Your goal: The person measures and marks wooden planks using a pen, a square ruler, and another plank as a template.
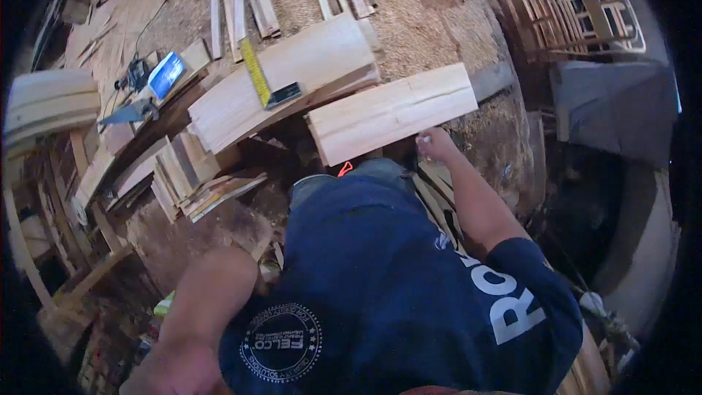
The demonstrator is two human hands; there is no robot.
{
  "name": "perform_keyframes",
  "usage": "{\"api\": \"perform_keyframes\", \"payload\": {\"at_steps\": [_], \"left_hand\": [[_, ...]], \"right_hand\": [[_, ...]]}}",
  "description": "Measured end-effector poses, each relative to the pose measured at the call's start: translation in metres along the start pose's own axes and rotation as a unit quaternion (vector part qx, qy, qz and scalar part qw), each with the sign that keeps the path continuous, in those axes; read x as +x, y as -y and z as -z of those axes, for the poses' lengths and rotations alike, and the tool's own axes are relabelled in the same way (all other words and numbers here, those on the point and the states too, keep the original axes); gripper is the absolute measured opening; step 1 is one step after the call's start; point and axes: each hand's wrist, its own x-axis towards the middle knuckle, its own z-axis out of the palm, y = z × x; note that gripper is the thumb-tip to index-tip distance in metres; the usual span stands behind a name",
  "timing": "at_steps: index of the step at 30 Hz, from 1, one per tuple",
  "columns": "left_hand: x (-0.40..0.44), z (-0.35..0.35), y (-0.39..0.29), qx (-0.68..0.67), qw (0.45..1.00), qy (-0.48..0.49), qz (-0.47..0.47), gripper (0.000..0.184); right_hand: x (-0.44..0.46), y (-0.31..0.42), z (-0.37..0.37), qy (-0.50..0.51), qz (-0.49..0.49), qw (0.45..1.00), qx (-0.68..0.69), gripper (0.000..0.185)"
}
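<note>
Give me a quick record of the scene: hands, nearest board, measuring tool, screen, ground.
Right hand: fingers curled, by the near edge of the pale board; contact and grip unclear
Left hand: not discernible; left arm at lower left
Tape measure: yellow blade out, lying across the wide board, up and left of the pale board
Screen: lit, left of the wide board
Ground: strewn with wood shavings

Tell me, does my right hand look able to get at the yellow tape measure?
Probably yes. The right hand is by the near edge of the light plank, which lies between it and the tape measure, but the plank is bare and the tape measure uncovered.
</note>
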Motion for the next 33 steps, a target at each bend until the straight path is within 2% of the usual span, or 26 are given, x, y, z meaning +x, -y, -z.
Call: {"api": "perform_keyframes", "payload": {"at_steps": [1,2,4,5,8,11,14,17,20,23,24,26,28,31,32,33], "left_hand": [[-0.003,0.019,-0.006,-0.098,0.994,-0.009,0.044,0.02],[-0.007,0.036,-0.008,-0.115,0.992,-0.025,0.05,0.022],[-0.016,0.067,-0.009,-0.154,0.984,-0.062,0.061,0.026],[-0.02,0.081,-0.012,-0.136,0.987,-0.064,0.06,0.026],[-0.031,0.116,-0.017,-0.125,0.988,-0.072,0.063,0.027],[-0.042,0.143,-0.007,-0.187,0.977,-0.077,0.062,0.027],[-0.049,0.153,0.005,-0.221,0.97,-0.061,0.08,0.026],[-0.059,0.154,0.01,-0.262,0.959,-0.046,0.092,0.027],[-0.07,0.155,0.024,-0.306,0.946,-0.047,0.099,0.029],[-0.081,0.157,0.037,-0.338,0.933,-0.046,0.112,0.031],[-0.083,0.157,0.041,-0.346,0.93,-0.043,0.118,0.032],[-0.09,0.158,0.047,-0.363,0.921,-0.042,0.132,0.035],[-0.101,0.158,0.056,-0.374,0.913,-0.049,0.154,0.037],[-0.124,0.159,0.079,-0.379,0.898,-0.058,0.218,0.041],[-0.138,0.159,0.092,-0.369,0.891,-0.066,0.255,0.043],[-0.155,0.158,0.109,-0.344,0.881,-0.08,0.316,0.044]], "right_hand": [[-0.004,0.005,-0.007,0.012,-0.009,1.0,-0.005,0.024],[-0.009,0.01,-0.017,-0.009,0.013,1.0,0.012,0.026],[-0.018,0.035,-0.032,0.008,-0.012,1.0,-0.013,0.026],[-0.022,0.046,-0.038,0.016,-0.026,0.999,-0.025,0.027],[-0.028,0.068,-0.055,-0.005,0.102,0.976,-0.191,0.028],[-0.042,0.113,-0.06,-0.025,0.031,0.984,-0.175,0.029],[-0.031,0.106,-0.06,-0.038,0.11,0.973,-0.199,0.028],[-0.028,0.105,-0.065,-0.049,0.032,0.991,-0.117,0.028],[-0.038,0.115,-0.065,-0.029,0.001,0.998,-0.053,0.028],[-0.056,0.154,-0.064,0.025,-0.021,0.989,-0.146,0.029],[-0.05,0.118,-0.07,-0.002,0.004,0.994,-0.11,0.031],[-0.037,0.05,-0.084,-0.019,-0.06,0.995,-0.074,0.032],[-0.044,0.047,-0.084,-0.009,-0.076,0.993,-0.094,0.033],[-0.08,0.191,-0.064,0.004,-0.005,0.983,-0.185,0.033],[-0.092,0.214,-0.062,-0.007,0.025,0.979,-0.204,0.033],[-0.079,0.176,-0.063,-0.008,0.024,0.986,-0.167,0.035]]}}
